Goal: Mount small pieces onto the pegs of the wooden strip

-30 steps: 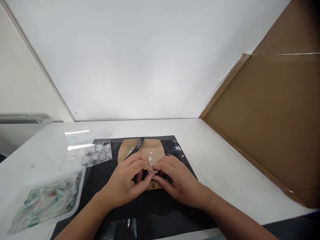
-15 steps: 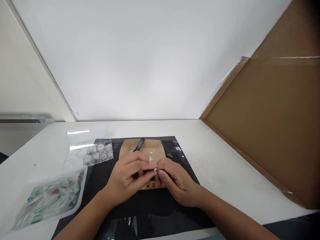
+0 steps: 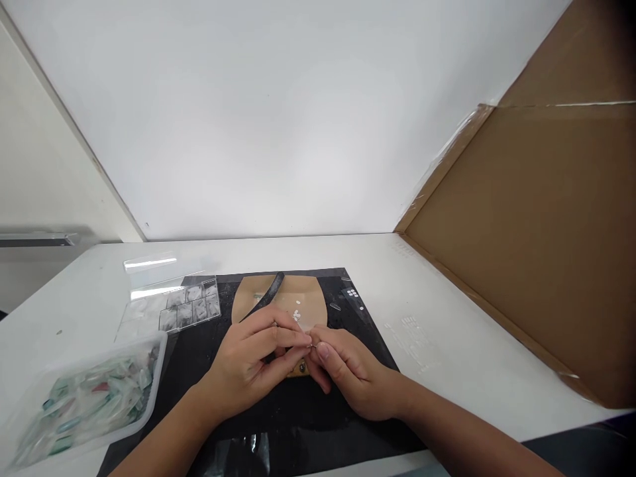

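My left hand [image 3: 263,351] and my right hand [image 3: 352,371] meet fingertip to fingertip above a black mat [image 3: 293,417]. Both are pinched on something tiny between them that I cannot make out. Behind the fingers lies a tan sheet [image 3: 313,291] with small white pieces [image 3: 297,316] on it. A dark curved tool [image 3: 271,291] rests across its left part. Under the hands, a yellowish-brown object [image 3: 298,371] with a dark round spot shows partly; the rest of it is hidden.
On the left stand a translucent tub [image 3: 156,384] of small plastic packets and a clear compartment box [image 3: 191,311] with its lid open. White dots [image 3: 352,293] lie at the mat's right. Brown cardboard [image 3: 521,245] rises at the right.
The view has shifted slightly. The right hand's lower fingers now extend further down, covering more of the yellowish-brown object. The white bit between the fingertips is less visible.
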The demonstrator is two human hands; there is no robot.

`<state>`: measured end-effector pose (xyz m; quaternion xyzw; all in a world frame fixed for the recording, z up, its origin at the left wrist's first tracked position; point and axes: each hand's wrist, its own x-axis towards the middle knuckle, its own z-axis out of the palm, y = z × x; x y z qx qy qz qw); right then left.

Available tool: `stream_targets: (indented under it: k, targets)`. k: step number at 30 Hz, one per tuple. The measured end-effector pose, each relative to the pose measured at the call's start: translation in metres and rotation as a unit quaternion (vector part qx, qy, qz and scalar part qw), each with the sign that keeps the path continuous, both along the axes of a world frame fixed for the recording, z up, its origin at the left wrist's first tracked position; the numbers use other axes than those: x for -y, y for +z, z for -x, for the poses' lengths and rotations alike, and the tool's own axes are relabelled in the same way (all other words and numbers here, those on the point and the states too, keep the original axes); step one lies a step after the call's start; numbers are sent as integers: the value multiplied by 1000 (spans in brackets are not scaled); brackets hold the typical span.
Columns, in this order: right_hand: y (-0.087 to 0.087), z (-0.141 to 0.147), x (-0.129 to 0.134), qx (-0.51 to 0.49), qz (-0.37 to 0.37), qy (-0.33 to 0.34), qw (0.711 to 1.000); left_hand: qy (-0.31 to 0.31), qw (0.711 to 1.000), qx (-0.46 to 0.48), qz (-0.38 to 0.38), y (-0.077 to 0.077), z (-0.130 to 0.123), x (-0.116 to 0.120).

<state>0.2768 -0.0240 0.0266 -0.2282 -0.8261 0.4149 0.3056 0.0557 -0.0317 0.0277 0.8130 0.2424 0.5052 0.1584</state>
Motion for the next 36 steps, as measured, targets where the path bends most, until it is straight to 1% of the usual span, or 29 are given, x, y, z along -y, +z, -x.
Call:
stream_targets:
  k: [6, 14, 17, 20, 24, 26, 28, 32, 36]
  targets:
    - [0, 0, 0, 5, 25, 5, 1000, -7, 1000, -6, 13, -1, 0, -1]
    - [-1, 0, 0, -14, 95, 18, 995, -3, 997, -44, 69, -2, 1, 1]
    - [-2, 1, 0, -18, 100, 12, 995, 11, 993, -53, 105, -4, 1, 4]
    - [-2, 2, -1, -17, 60, -21, 998, 36, 989, -44, 139, -6, -1, 5]
    - [-4, 1, -6, -15, -50, -79, 995, 47, 979, -21, 198, -7, -5, 5]
    - [-5, -1, -8, -12, -104, -87, 991, 40, 970, -6, 239, -8, -7, 6]
    - [-6, -3, -11, -9, -144, -79, 986, 28, 962, 9, 273, -8, -8, 6]
    - [-8, -6, -13, -14, -192, -68, 979, 14, 952, 40, 302, -8, -10, 9]
    - [-8, -4, -12, -13, -203, -100, 974, 22, 950, 62, 305, -7, -10, 11]
